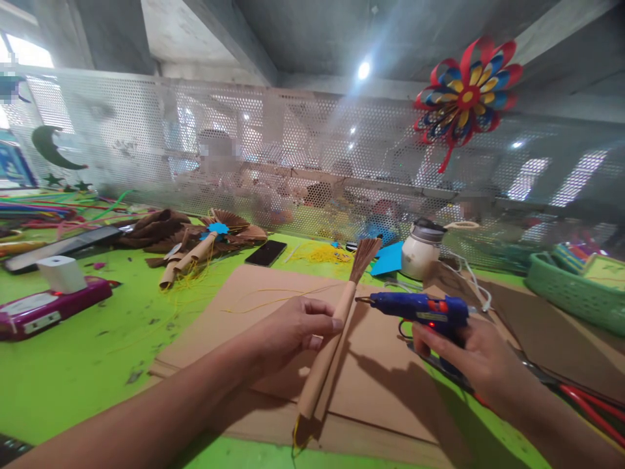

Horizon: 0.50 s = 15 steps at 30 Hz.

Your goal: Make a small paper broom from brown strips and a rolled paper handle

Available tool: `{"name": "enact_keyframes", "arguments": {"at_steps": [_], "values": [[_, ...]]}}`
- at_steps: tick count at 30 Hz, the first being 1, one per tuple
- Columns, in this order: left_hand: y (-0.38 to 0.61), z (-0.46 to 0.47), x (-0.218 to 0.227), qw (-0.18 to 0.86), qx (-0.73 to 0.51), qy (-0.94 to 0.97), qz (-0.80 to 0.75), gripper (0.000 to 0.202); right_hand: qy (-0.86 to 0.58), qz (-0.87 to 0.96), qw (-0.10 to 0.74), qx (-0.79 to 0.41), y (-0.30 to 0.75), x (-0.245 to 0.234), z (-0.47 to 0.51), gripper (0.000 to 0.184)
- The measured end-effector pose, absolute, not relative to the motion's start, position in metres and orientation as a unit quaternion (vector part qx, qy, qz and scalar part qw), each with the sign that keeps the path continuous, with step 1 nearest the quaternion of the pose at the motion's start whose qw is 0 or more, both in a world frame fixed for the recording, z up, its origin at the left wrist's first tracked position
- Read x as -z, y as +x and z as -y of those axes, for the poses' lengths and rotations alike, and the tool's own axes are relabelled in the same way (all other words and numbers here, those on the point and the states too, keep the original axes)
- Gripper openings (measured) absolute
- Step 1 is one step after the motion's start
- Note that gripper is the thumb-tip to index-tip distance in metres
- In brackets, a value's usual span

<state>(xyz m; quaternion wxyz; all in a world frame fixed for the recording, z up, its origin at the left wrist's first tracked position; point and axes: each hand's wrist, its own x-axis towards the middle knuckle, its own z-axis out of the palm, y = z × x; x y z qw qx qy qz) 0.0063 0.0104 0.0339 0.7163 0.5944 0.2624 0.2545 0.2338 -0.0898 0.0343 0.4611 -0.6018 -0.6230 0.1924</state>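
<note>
My left hand is closed around a rolled brown paper tube that slants upward over the cardboard sheets. A pleated brown paper bundle fans out from its upper end, and yellow string hangs at the lower end. In my right hand is a blue glue gun, gripped by its handle with a small red light lit. Its nozzle points left, close to the tube's upper part; whether the tip touches the paper I cannot tell. Under both hands lie flat brown cardboard sheets.
Finished-looking paper pieces with tubes lie at the back left, near a phone. A purple power strip sits left. A white jar and green basket stand right. Red-handled scissors lie beside my right forearm. A perforated screen closes the back.
</note>
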Motion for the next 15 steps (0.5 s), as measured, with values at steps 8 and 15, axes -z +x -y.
{"name": "enact_keyframes", "arguments": {"at_steps": [8, 15], "values": [[0.0052, -0.0100, -0.0329, 0.715, -0.245, 0.602, -0.257, 0.013, -0.607, 0.621, 0.443, -0.222, 0.2370, -0.0344, 0.0866, 0.032], [0.0063, -0.0098, -0.0369, 0.729, -0.257, 0.579, -0.259, 0.014, -0.601, 0.647, 0.417, -0.214, 0.2347, -0.0388, 0.0918, 0.033]]}}
